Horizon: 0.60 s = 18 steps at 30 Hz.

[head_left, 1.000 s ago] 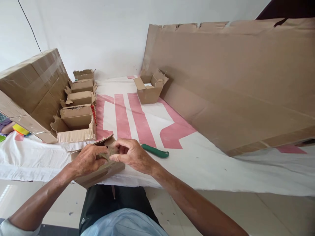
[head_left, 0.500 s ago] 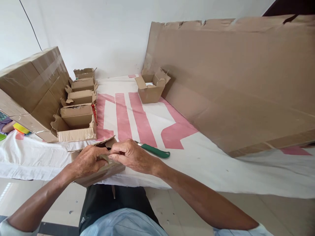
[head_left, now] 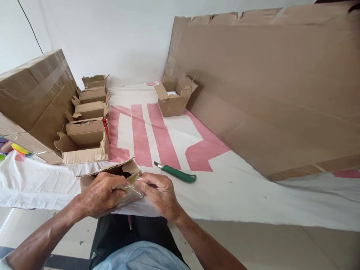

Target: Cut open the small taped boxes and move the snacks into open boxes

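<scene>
At the table's front edge, close to my body, is a small open cardboard box (head_left: 87, 182). My left hand (head_left: 105, 193) is closed on the box's near side, thumb and fingers gripping its wall. In a pinch, my right hand (head_left: 160, 193) holds clear packing tape (head_left: 137, 188), which is wrinkled and partly lifted from the box near its right corner. Just beyond my right hand lies a green utility knife (head_left: 178, 173) with its blade tip showing. The box's lower front is partly hidden behind my hands.
Several open cardboard boxes (head_left: 86, 152) stand in a row at left, against large taped cartons (head_left: 42, 97). Another open box (head_left: 174, 107) sits near the wall beside a big cardboard sheet (head_left: 261, 90). A white and pink cloth (head_left: 239, 195) covers the table. A person's arm (head_left: 6, 147) shows at far left.
My right hand has moved right and slightly toward me, away from my left hand, pulling the clear tape outward. The box has tilted a little. The view has shifted slightly.
</scene>
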### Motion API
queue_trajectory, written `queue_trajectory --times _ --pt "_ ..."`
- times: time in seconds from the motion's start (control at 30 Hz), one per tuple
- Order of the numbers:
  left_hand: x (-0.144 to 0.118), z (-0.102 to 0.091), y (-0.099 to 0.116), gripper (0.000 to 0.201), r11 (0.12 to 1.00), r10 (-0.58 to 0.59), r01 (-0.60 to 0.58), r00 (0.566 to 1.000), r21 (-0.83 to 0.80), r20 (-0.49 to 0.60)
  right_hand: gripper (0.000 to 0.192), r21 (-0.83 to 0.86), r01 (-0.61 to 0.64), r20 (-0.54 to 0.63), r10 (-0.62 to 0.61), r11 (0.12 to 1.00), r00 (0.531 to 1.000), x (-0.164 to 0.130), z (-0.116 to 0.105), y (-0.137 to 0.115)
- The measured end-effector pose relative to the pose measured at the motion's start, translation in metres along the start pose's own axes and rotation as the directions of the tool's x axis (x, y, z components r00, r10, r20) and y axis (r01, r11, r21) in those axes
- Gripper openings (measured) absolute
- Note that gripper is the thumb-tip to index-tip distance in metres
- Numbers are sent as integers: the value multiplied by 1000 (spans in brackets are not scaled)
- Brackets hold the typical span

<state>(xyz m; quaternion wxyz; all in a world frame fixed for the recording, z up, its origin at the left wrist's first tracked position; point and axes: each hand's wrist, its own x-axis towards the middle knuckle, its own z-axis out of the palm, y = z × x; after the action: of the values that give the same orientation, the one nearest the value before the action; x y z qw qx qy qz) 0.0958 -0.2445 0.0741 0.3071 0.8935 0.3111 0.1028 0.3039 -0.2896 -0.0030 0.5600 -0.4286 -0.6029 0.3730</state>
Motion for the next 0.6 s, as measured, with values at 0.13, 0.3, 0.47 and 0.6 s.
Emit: queue_trajectory --times 0.13,0.3,0.47,0.6 --pt "2 1 1 22 1000 2 -2 1000 4 11 47 46 -44 -25 45 998 999 -2 -2 -1" --pt "2 0 -1 16 997 -73 72 997 -23 -32 37 14 18 -5 -17 1000 1000 2 -7 -4" --pt "2 -7 -3 8 994 -105 104 994 -14 -30 30 -54 146 82 -142 988 987 9 -3 -8" --pt "9 -9 -7 17 998 -23 12 981 -58 -195 26 -122 206 137 -189 971 972 15 1 -6"
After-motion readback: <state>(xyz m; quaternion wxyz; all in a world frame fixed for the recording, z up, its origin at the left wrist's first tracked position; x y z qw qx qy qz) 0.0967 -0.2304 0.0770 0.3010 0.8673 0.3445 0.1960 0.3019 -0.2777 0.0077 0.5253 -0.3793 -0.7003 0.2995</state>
